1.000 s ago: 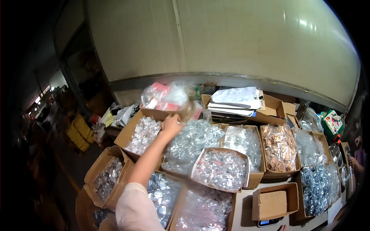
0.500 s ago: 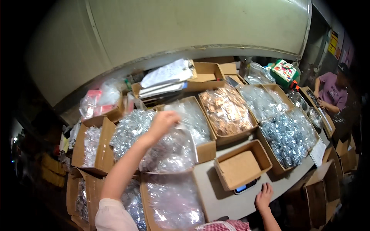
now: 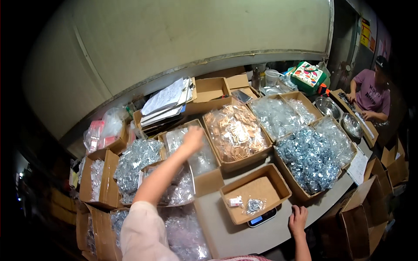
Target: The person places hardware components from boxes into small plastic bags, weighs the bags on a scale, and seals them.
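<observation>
My left hand (image 3: 193, 139) reaches over a cardboard box of clear plastic bags (image 3: 201, 160). Motion blur smears its fingers, so I cannot tell whether they hold a bag. Curving loosely near the table's front edge, my right hand (image 3: 298, 220) has its fingers slightly apart with nothing in them. To its left a small open cardboard box (image 3: 265, 185) sits on a digital scale (image 3: 262, 219) with a lit blue display. Inside lie a small bag with white pieces (image 3: 235, 202) and a clear bag of dark metal parts (image 3: 254, 206).
Boxes of bagged copper-coloured parts (image 3: 237, 130), bluish metal parts (image 3: 308, 158) and silvery parts (image 3: 138, 162) crowd around the table. Papers (image 3: 163, 96) are stacked at the back. A person in a purple shirt (image 3: 372, 95) works at the far right. Open cartons (image 3: 355, 217) stand beside the table.
Two small bags now lie in the box on the scale, which was bare inside before. My left hand is now over the bags box behind; my right hand stays near the table edge. The view has shifted.
</observation>
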A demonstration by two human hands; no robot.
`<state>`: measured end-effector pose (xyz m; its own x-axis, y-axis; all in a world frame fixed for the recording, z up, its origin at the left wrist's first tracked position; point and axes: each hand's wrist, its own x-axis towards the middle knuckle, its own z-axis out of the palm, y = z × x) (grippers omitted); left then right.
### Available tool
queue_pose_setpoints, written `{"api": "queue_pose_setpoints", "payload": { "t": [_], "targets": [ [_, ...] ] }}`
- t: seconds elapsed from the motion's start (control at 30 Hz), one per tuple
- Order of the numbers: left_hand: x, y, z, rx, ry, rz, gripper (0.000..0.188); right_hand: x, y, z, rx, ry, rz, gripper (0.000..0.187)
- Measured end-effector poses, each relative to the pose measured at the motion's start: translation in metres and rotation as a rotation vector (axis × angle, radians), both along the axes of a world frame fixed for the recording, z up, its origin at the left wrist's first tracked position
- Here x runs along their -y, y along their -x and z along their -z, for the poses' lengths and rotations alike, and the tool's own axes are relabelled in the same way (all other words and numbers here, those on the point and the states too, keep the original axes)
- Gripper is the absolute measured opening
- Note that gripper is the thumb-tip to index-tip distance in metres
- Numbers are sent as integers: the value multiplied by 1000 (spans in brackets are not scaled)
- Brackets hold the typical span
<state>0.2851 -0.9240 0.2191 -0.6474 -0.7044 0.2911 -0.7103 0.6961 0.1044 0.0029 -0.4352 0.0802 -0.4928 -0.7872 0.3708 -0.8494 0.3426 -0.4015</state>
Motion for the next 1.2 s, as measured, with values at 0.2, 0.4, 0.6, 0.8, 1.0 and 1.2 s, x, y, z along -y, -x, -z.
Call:
{"api": "queue_pose_setpoints", "payload": {
  "t": [0.2, 0.4, 0.6, 0.8, 1.0, 1.2],
  "targets": [
    [93, -71, 41, 331, -141, -27, 12, 6, 25, 33, 68, 35, 48, 18],
    [91, -56, 12, -507, -604, -99, 5, 9, 30, 31, 57, 60, 60, 15],
    [57, 41, -5, -825, -777, -193, 10, 3, 32, 42, -4, 59, 86, 16],
    [59, 85, 16, -250, -360, -185, 44, 9, 30, 41, -18, 112, 57, 10],
    [40, 103, -12, -576, -326, -63, 29, 3, 37, 41, 90, 44, 81, 9],
    [31, 125, -15, 123, -235, -92, 54, 7, 34, 26, 49, -4, -12, 15]
  ]
}}
